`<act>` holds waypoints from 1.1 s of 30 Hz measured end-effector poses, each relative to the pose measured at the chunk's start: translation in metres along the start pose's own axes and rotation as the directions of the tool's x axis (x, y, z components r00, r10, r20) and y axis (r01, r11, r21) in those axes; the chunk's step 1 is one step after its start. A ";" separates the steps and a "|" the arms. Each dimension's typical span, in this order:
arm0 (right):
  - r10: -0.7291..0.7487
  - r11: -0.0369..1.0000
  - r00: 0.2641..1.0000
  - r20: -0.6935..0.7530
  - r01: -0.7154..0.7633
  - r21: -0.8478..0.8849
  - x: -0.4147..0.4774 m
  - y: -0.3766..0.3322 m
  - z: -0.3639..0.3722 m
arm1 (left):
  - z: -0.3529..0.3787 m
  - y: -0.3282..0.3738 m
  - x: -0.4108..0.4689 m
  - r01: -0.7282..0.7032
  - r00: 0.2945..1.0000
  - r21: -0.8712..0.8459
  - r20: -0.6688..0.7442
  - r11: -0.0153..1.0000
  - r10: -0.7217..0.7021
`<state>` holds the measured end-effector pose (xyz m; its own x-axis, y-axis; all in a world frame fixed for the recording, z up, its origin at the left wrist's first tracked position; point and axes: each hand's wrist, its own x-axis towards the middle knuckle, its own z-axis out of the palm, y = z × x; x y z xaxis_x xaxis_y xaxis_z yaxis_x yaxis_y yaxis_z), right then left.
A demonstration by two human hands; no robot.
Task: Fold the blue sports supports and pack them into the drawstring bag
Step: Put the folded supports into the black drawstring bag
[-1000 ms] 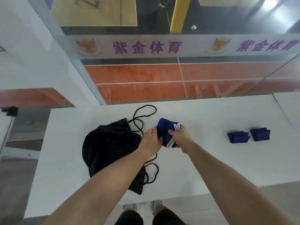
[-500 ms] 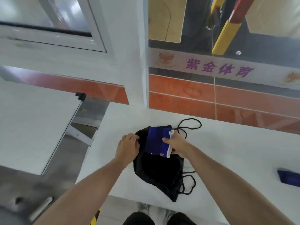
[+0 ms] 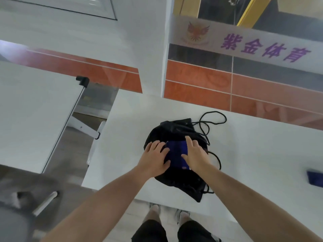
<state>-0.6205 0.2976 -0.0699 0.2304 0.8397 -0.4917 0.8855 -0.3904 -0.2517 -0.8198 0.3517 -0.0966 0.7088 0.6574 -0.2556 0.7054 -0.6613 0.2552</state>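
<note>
White tabletop is recorded before a wall of orange tile, with a purple-lettered banner above and a second table to the left.

The black drawstring bag is found lying near the front edge, its cord looped out at the far side. A folded blue support is seen against the black fabric, between the two hands.

Change noted: half a second before, this support was pinched in the right hand above the bag, while the bag's rim was gripped by the left. It has since been brought down onto the bag. The left hand is now laid with its fingers spread on the fabric just beside the support, gripping nothing. The right hand is laid over the support's right edge with its visible fingers straight, pressing rather than pinching.

Whether the support lies inside the mouth or merely on top of the fabric cannot be determined.

It is judged that insertion of this piece is under way but not confirmed. A further blue support is seen at the right edge of view, well apart from the bag, so packing is judged incomplete.
</note>
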 end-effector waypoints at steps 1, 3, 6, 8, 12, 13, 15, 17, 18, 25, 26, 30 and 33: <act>-0.061 0.993 0.997 -0.044 0.056 -0.100 -0.004 0.000 0.001 | -0.002 -0.002 0.000 0.002 1.000 0.005 0.014 1.000 -0.002; -0.152 0.971 0.980 -0.131 0.123 -0.207 -0.013 0.002 0.002 | -0.007 -0.003 0.000 -0.041 0.999 0.035 0.010 0.999 0.041; -0.010 0.996 0.981 -0.193 -0.008 -0.093 -0.021 0.015 -0.005 | -0.015 0.007 0.009 -0.149 0.989 0.085 0.031 0.985 0.147; 0.127 0.992 0.991 -0.053 -0.128 -0.023 -0.026 0.028 -0.004 | -0.015 0.021 0.021 -0.241 0.967 0.122 0.115 0.963 0.227; 0.127 0.988 0.951 0.282 -0.096 -0.120 -0.029 0.047 0.006 | -0.002 0.045 0.043 -0.365 0.910 0.219 0.288 0.905 0.298; 0.114 0.986 0.948 0.296 -0.070 -0.154 -0.026 0.051 0.011 | 0.001 0.048 0.048 -0.380 0.903 0.248 0.308 0.891 0.299; 0.084 0.973 0.950 0.302 -0.013 -0.231 -0.020 0.056 0.021 | 0.003 0.049 0.058 -0.400 0.897 0.309 0.323 0.863 0.301; 0.056 0.959 0.953 0.296 0.031 -0.283 -0.014 0.063 0.031 | 0.003 0.048 0.066 -0.428 0.887 0.350 0.341 0.833 0.312; 0.043 0.954 0.955 0.292 0.048 -0.296 -0.012 0.067 0.034 | 0.002 0.046 0.069 -0.450 0.875 0.367 0.362 0.814 0.321; -0.134 0.850 0.938 0.320 0.274 -0.449 0.010 0.100 0.012 | -0.017 -0.002 0.078 -0.649 0.751 0.417 0.483 0.637 0.449; -0.153 0.835 0.934 0.324 0.297 -0.463 0.014 0.101 0.008 | -0.019 -0.006 0.077 -0.655 0.745 0.417 0.493 0.630 0.449; -0.183 0.781 0.928 0.324 0.337 -0.526 0.026 0.098 -0.002 | -0.023 -0.004 0.072 -0.652 0.747 0.394 0.480 0.648 0.460; -0.193 0.777 0.931 0.311 0.338 -0.530 0.025 0.092 -0.009 | -0.025 0.004 0.068 -0.600 0.779 0.343 0.458 0.723 0.429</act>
<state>-0.5302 0.2858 -0.0978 -0.0816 0.7392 -0.6686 0.9803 0.1807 0.0802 -0.7690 0.4026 -0.0893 0.8541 0.0628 -0.5163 0.0839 -0.9963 0.0175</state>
